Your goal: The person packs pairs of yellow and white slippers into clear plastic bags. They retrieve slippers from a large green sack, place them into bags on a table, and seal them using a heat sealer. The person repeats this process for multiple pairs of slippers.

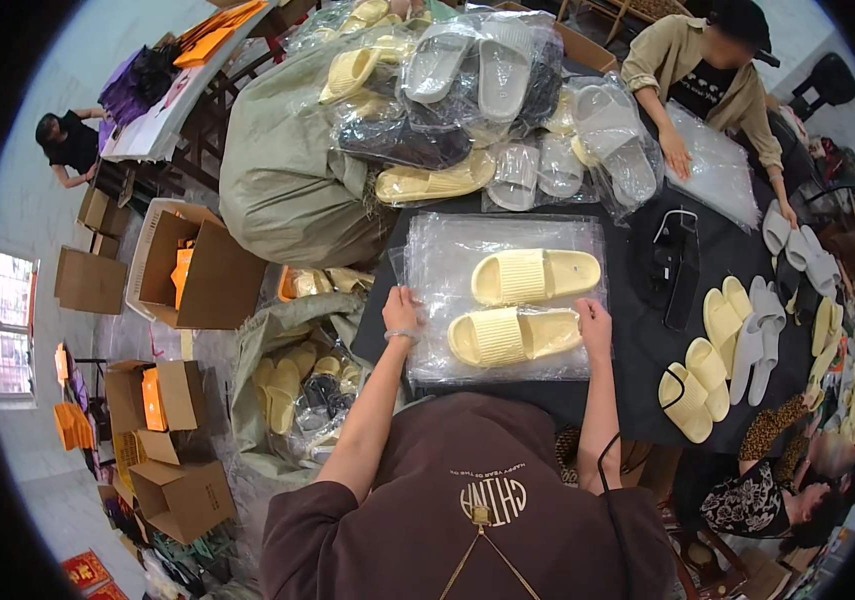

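Pale yellow ribbed slippers (523,305), black table (638,340)

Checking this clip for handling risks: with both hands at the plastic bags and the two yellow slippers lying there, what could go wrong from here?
The near yellow slipper looks partly inside the top bag of the clear bag stack; the right hand at its end could crumple the film. The left hand may drag several slippery bags. The far slipper lies loose and could slide away.

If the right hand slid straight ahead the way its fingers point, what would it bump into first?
The right hand rests at the edge of the clear plastic bags, fingers pointing away from the person. Going straight on, it would probably meet the toe end of the farther pale yellow ribbed foam slipper first, though depth is unclear.
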Action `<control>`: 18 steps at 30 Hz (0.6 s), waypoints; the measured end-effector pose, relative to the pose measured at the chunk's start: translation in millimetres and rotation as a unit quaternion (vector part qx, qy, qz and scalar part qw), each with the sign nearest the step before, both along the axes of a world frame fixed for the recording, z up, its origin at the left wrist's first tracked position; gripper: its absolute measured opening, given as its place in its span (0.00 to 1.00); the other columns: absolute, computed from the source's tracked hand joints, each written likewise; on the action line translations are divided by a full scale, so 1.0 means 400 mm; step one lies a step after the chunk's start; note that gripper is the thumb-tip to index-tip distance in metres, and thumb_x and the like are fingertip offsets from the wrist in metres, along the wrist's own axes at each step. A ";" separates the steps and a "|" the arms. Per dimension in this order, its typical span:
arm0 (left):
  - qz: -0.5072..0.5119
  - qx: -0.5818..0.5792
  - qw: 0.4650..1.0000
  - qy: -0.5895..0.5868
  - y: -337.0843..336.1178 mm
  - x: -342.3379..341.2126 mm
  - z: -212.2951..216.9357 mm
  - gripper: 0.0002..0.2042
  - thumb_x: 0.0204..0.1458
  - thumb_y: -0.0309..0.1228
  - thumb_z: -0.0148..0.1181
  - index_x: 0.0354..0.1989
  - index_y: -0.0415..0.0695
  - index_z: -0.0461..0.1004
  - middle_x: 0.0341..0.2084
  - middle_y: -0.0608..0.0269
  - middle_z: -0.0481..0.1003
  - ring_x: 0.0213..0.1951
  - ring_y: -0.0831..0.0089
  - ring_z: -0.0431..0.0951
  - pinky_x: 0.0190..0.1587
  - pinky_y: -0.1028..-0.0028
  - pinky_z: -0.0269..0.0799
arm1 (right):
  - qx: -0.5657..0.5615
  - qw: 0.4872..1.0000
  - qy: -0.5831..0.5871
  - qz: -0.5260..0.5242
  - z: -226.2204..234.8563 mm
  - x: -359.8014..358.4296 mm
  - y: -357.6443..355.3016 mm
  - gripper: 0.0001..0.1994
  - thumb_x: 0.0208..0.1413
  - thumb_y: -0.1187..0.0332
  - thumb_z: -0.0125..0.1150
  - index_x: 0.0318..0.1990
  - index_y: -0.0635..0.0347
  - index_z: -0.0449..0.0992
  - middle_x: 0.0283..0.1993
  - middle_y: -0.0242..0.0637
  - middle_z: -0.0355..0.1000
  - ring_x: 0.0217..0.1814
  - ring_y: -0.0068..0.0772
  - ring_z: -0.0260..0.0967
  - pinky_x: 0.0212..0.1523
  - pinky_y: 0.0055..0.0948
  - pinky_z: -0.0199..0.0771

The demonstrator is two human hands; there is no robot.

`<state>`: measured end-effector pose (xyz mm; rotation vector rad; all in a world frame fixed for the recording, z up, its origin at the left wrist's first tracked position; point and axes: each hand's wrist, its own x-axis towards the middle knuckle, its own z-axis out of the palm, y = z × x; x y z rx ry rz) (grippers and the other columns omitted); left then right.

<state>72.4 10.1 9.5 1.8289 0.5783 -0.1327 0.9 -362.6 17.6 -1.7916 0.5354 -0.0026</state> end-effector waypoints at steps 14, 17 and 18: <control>-0.048 0.045 0.996 -0.054 0.062 -0.203 0.035 0.13 0.51 0.37 0.58 0.31 0.38 0.73 0.19 0.62 0.74 0.25 0.76 0.75 0.30 0.75 0.69 | 0.255 0.966 0.034 0.006 0.094 -0.040 0.023 0.26 0.62 0.48 0.39 0.51 0.64 0.67 0.36 0.37 0.74 0.21 0.17 0.64 0.24 0.15 0.64; -0.007 0.016 0.992 -0.126 0.043 -0.210 0.073 0.08 0.54 0.30 0.54 0.32 0.38 0.71 0.18 0.65 0.72 0.20 0.79 0.73 0.24 0.77 0.67 | 0.115 0.992 -0.004 0.059 0.074 -0.019 0.030 0.23 0.62 0.51 0.41 0.46 0.64 0.71 0.36 0.37 0.75 0.22 0.17 0.65 0.24 0.16 0.64; 0.002 0.016 0.994 -0.105 0.054 -0.217 0.041 0.08 0.55 0.30 0.53 0.32 0.38 0.71 0.18 0.65 0.72 0.19 0.79 0.73 0.21 0.78 0.66 | 0.047 0.995 -0.019 0.088 0.069 -0.010 0.033 0.22 0.62 0.52 0.42 0.44 0.65 0.72 0.36 0.38 0.75 0.22 0.17 0.65 0.25 0.16 0.64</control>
